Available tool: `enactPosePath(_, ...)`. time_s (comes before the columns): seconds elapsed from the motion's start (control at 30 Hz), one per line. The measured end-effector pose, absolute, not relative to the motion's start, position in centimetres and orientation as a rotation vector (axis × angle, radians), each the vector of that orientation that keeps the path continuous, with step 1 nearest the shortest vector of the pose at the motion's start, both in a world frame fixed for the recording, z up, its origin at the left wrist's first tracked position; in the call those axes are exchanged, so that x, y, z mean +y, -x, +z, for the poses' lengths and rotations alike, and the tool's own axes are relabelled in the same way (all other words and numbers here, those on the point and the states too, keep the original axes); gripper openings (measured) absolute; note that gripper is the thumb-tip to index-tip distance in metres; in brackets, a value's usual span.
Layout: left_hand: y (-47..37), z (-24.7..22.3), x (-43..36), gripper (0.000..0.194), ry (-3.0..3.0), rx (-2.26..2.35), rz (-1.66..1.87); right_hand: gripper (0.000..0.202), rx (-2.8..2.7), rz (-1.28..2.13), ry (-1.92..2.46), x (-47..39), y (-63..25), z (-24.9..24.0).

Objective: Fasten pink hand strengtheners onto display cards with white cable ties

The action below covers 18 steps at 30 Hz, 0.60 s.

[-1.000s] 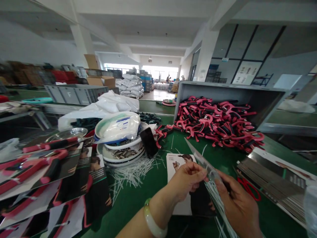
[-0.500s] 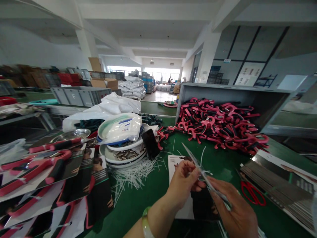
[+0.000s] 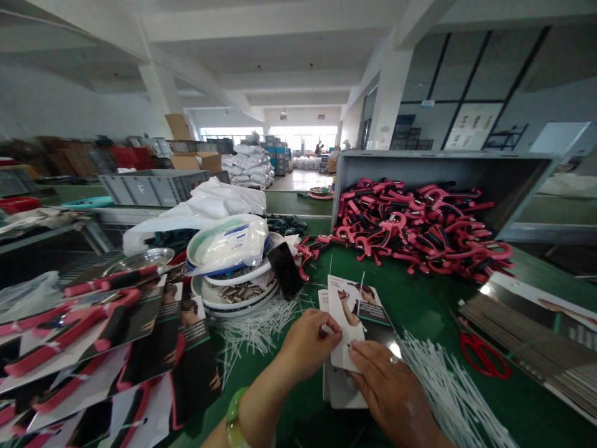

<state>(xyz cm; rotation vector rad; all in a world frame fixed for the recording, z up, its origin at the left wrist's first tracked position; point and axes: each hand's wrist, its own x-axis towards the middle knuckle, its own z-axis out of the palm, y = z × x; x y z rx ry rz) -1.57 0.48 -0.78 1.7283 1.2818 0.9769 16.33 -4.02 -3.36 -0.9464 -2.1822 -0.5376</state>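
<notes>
A printed backing card (image 3: 342,311) with a picture and a black panel is tilted face up toward me, over a small stack of similar cards (image 3: 333,386). My right hand (image 3: 389,379) grips its lower right part, fingers lying across the front. At the card's left edge is my left hand (image 3: 312,342), thumb and fingers pinched together; whatever they hold is hidden. One white cable tie (image 3: 362,283) sticks up from the card's upper part. Loose cable ties lie in a pile (image 3: 452,386) right of my right hand and in another pile (image 3: 259,330) to the left.
A grey crate (image 3: 448,158) on its side spills pink-and-black hand tools (image 3: 410,224). Red scissors (image 3: 482,354) and stacked cards (image 3: 527,336) lie right. Left are carded tools (image 3: 88,348), stacked bowls (image 3: 233,292) and a phone (image 3: 285,270) leaning on them.
The card has turned from edge-on to face me and come lower over the stack. My left hand has moved left to its edge. The right-hand cable tie pile has come into view.
</notes>
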Motion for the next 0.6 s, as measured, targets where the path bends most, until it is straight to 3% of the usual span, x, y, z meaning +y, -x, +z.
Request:
enactPosePath(0.17, 1.4, -2.0, -0.6, 0.009, -1.504, 1.244, 1.374, 0.023, -2.167, -0.422, 1.021, -3.3, -16.3, -4.5)
enactPosePath(0.23, 1.2, -2.8, -0.8, 0.011, -1.429, 1.255, 1.351, 0.023, -2.166, -0.392, 1.054, -3.2, -16.1, -4.9)
enactPosePath(0.37, 0.9, -4.5, -0.4, 0.048, -1.248, 1.204, 1.173, 0.02, -2.111, -0.269, 1.113, -3.2, -14.9, -4.9)
enactPosePath(0.5, 1.4, -6.8, 0.8, 0.047, -1.353, 1.38, 1.221, 0.023, -2.082, -0.21, 1.133, -1.7, -17.6, -3.5)
enactPosePath(0.6, 1.8, -8.5, 1.2, 0.049, -1.46, 1.442, 1.214, 0.029, -1.956, -0.379, 1.605, 0.2, -24.4, -2.6)
